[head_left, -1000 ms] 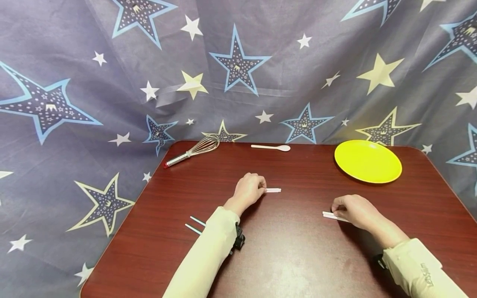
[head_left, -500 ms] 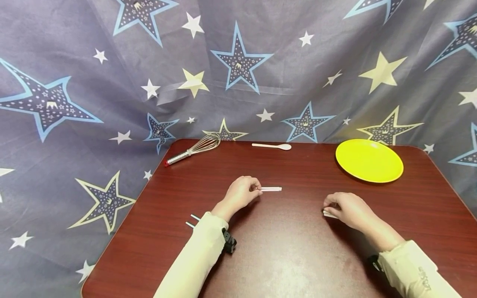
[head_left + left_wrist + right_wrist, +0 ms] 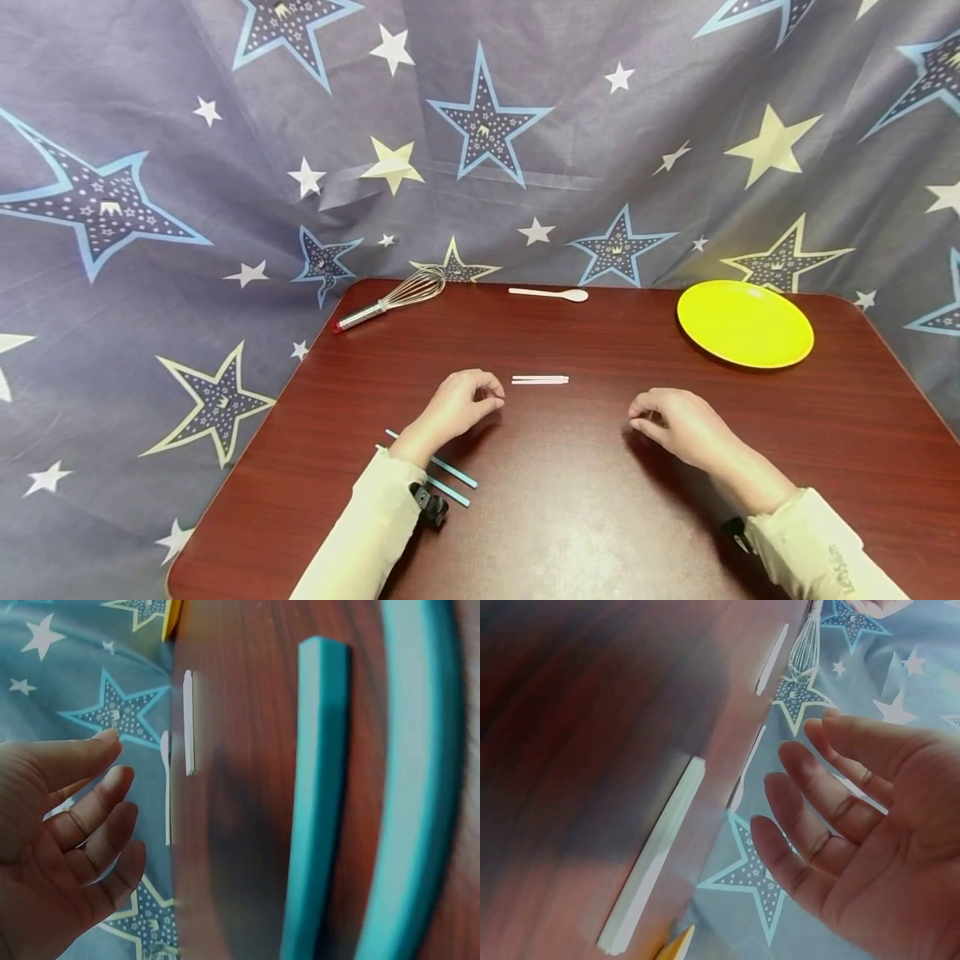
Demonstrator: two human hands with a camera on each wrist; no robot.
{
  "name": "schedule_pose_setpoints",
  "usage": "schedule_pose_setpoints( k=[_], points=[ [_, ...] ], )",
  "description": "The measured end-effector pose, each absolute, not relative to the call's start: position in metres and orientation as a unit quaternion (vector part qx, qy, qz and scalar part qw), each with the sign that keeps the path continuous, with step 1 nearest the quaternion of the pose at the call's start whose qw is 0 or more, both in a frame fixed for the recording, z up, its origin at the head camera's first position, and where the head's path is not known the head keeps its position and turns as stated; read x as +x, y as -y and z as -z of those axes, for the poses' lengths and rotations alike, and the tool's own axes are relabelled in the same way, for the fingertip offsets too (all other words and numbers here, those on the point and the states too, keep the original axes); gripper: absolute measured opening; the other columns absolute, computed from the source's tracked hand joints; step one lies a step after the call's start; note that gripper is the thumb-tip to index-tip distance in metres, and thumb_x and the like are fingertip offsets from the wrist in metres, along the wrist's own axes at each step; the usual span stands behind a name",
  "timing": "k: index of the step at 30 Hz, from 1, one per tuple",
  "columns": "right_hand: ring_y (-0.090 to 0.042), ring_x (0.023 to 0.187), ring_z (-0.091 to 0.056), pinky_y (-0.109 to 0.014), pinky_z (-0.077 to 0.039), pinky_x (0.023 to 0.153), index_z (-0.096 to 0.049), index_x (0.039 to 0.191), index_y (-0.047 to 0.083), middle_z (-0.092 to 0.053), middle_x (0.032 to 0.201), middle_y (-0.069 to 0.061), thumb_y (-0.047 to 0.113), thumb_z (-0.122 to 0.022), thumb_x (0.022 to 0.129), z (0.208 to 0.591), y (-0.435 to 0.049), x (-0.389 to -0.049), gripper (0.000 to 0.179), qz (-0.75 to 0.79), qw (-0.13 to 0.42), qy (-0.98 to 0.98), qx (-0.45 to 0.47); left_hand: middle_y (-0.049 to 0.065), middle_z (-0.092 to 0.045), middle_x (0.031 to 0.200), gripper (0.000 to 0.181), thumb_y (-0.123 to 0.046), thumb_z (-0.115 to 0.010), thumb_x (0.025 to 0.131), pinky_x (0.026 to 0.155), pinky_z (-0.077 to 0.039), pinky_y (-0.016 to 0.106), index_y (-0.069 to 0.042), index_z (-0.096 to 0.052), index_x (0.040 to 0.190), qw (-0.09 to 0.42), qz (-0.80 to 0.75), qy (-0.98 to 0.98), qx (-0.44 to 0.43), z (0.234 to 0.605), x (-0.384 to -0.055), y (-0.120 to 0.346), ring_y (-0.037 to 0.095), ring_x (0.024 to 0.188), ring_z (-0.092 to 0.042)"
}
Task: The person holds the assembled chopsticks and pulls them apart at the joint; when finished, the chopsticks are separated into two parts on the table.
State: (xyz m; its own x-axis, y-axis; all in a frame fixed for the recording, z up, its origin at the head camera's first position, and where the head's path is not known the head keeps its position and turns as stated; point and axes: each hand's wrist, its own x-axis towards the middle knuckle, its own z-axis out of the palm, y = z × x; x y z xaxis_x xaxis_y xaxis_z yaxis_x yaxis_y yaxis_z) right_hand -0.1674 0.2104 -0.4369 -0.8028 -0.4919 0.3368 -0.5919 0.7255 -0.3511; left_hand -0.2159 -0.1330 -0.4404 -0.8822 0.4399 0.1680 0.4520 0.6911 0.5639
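Observation:
My left hand hovers over the table with loosely bent fingers and nothing between them. Just past its fingertips lies a pair of thin pinkish-white chopsticks, side by side. Two blue chopsticks lie slantwise under my left wrist; they loom large in the left wrist view, where the nearer blue chopstick shows square edges. My right hand is also bare, its fingers relaxed and curved. In the right wrist view a second pale pair of chopsticks lies beside that hand; the head view hides it behind the hand.
A wire whisk with a red end lies at the table's back left. A white spoon lies along the back edge. The yellow plate sits back right. Behind the dark red table hangs a star-patterned cloth.
My left hand has let go of the pinkish-white chopsticks and drawn back to the left and nearer me. My right hand has shifted left, off the pale chopsticks it was touching.

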Motion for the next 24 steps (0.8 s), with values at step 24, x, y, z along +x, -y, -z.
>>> schedule_pose_setpoints(
  k=[24],
  points=[
    [-0.013, 0.072, -0.061, -0.031, -0.049, 0.067, -0.068, 0.085, 0.013, -0.064, 0.081, 0.01, 0.006, -0.077, 0.08, 0.44, -0.184, -0.161, 0.012, -0.263, 0.115, 0.903, 0.32, -0.01, -0.064, 0.082, 0.013, -0.008, -0.077, 0.081, 0.072, -0.045, 0.03, -0.017, -0.072, 0.089, 0.003, 0.291, 0.916, -0.274, 0.453, -0.18, 0.205, 0.015, 0.078, -0.057]
  ],
)
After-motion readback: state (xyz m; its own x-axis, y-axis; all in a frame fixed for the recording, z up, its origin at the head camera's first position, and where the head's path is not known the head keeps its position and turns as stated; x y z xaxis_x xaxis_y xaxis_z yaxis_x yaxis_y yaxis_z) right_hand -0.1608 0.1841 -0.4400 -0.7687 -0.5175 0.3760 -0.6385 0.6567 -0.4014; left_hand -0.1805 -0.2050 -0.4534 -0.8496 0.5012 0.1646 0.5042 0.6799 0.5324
